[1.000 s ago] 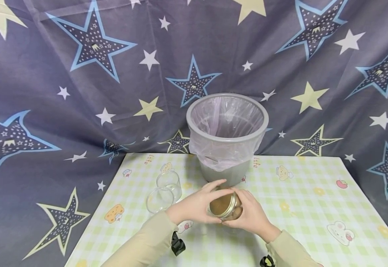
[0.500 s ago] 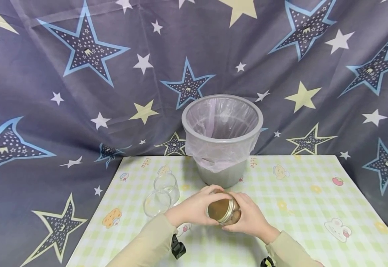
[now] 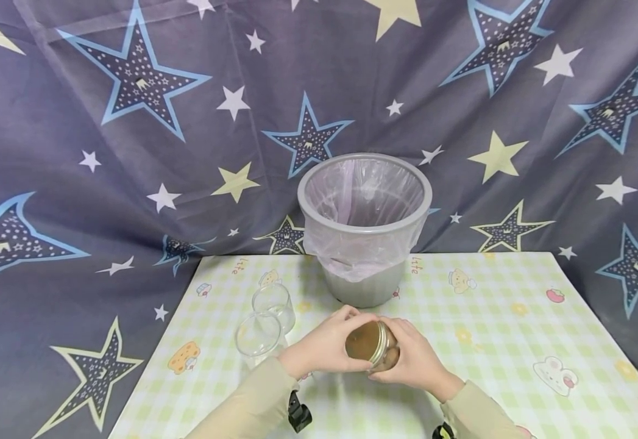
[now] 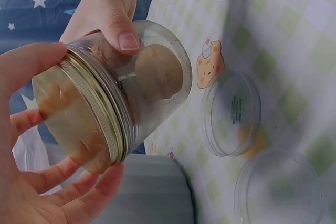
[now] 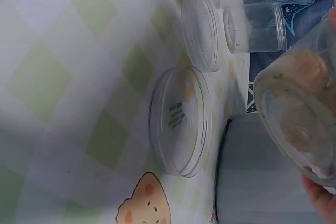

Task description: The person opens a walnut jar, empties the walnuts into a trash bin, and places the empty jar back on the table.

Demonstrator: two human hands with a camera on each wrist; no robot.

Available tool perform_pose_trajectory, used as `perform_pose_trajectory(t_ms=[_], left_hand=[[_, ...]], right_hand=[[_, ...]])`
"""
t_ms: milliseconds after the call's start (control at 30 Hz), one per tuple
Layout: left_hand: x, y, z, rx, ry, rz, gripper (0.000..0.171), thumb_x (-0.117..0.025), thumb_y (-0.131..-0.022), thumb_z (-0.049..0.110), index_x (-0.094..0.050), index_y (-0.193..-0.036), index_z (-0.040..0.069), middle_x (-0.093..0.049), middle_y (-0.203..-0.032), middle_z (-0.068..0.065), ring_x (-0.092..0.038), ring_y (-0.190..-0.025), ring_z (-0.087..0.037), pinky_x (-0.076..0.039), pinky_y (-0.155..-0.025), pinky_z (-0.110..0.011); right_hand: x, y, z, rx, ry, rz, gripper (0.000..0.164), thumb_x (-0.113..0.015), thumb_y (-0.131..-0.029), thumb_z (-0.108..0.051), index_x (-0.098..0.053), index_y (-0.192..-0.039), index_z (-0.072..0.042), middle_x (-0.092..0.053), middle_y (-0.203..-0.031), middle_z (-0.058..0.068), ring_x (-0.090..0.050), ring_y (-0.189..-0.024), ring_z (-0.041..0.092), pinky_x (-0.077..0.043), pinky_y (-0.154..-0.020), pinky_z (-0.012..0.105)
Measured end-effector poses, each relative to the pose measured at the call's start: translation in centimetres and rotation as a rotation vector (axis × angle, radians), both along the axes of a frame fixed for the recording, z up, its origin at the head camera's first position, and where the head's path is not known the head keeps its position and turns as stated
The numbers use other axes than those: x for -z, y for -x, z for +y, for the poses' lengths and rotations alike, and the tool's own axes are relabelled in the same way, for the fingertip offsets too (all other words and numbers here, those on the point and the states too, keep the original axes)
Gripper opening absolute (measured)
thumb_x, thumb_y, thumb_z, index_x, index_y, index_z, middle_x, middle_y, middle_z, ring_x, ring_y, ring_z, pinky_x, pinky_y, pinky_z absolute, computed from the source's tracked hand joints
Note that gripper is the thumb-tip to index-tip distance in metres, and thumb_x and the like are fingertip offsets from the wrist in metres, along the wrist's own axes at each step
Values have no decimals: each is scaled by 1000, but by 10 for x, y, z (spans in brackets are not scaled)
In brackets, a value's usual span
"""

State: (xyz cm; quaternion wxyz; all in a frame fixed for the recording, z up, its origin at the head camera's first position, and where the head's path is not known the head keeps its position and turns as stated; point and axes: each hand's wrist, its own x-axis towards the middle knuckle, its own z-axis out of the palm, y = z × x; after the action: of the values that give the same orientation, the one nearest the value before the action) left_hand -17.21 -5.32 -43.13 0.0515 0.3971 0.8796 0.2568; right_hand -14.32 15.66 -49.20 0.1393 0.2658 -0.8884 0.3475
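A clear jar (image 4: 163, 74) with a gold screw lid (image 4: 79, 109) is tilted in the air, its lid facing left in the head view. Round brown pieces (image 5: 308, 66) show through its wall. My left hand (image 3: 326, 342) grips the lid, thumb and fingertips spread around its ridged edge. On the other side my right hand (image 3: 414, 360) holds the jar's body, with the thumb lying along the glass-clear wall in the left wrist view. In the right wrist view, the jar's base faces the camera and most of the right hand is out of frame.
Two clear uncovered jars (image 3: 258, 335) stand to the left. Two shallow clear dishes (image 5: 181, 121) lie on the checked tablecloth (image 3: 494, 341) below the hands. Behind them stands a grey bin (image 3: 365, 289) with a pinkish bag liner, close to the starry curtain (image 3: 214, 61).
Both hands keep hold of the jar and its lid. The left hand has shifted slightly right and its hold on the lid has turned a little. The head view has also shifted slightly.
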Motion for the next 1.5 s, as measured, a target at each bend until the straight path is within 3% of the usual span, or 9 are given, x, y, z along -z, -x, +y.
perform_pose_trajectory(t_ms=[233,433,600,833,967,1100,1200,1333,1500], left_hand=[[5,-1,3,-93,5,-76,71,-75,-76,46,-44,-138,31,-48,-110,1,-52,-95,-11,-50,-83,-29],[2,-2,9,-178,5,-137,66,-70,-77,54,-45,-135,33,-49,-105,0,-53,-89,-11,-50,-74,-29],[2,-4,16,-263,-13,-129,61,-64,-80,59,-49,-130,27,-57,-106,-5,-57,-91,-16,-49,-67,-29],[0,-6,19,-354,-39,-190,68,-59,-80,65,-51,-129,18,-63,-110,-8,-61,-97,-23,-51,-71,-33],[-4,-6,14,-258,-33,-201,79,-68,-78,58,-40,-142,21,-50,-130,-15,-56,-111,-30,-53,-82,-41],[-5,-4,5,-50,-35,-121,91,-80,-72,40,-31,-148,27,-29,-150,-14,-34,-135,-33,-44,-99,-52],[-5,-2,1,66,-32,-53,93,-84,-69,27,-34,-147,25,-24,-153,-11,-26,-140,-32,-41,-103,-52],[-5,-1,-4,128,-36,-25,87,-84,-67,15,-41,-143,20,-28,-152,-11,-30,-137,-33,-41,-105,-45],[-6,1,-6,161,-49,-5,79,-83,-71,14,-45,-140,17,-36,-148,-12,-37,-133,-32,-40,-106,-44]], right_hand=[[1,0,0,12,1,-1,97,-92,-52,-36,-47,-134,-10,-59,-118,-1,-54,-103,14,-53,-84,37],[0,2,2,25,0,0,96,-92,-52,-38,-47,-134,-12,-60,-118,-2,-54,-104,15,-52,-85,38],[-1,3,2,41,-10,38,94,-91,-53,-40,-49,-132,-12,-60,-117,-1,-55,-103,15,-52,-84,37],[-4,4,-1,53,-33,92,94,-91,-50,-38,-50,-131,-11,-61,-117,1,-55,-102,15,-52,-83,36],[-2,4,-1,38,-29,118,95,-91,-51,-38,-50,-130,-8,-61,-116,2,-55,-102,17,-53,-83,37],[-2,4,0,21,-37,151,97,-91,-51,-39,-48,-130,-4,-60,-116,5,-55,-102,18,-53,-83,37],[-3,4,1,22,-40,141,97,-91,-50,-40,-49,-131,-6,-60,-116,4,-55,-103,18,-53,-83,37],[-6,3,0,26,-37,115,95,-91,-51,-41,-50,-130,-9,-61,-118,2,-56,-104,17,-52,-84,37],[-7,2,-1,25,-40,112,95,-91,-51,-39,-50,-131,-9,-61,-119,3,-55,-104,17,-52,-84,37]])
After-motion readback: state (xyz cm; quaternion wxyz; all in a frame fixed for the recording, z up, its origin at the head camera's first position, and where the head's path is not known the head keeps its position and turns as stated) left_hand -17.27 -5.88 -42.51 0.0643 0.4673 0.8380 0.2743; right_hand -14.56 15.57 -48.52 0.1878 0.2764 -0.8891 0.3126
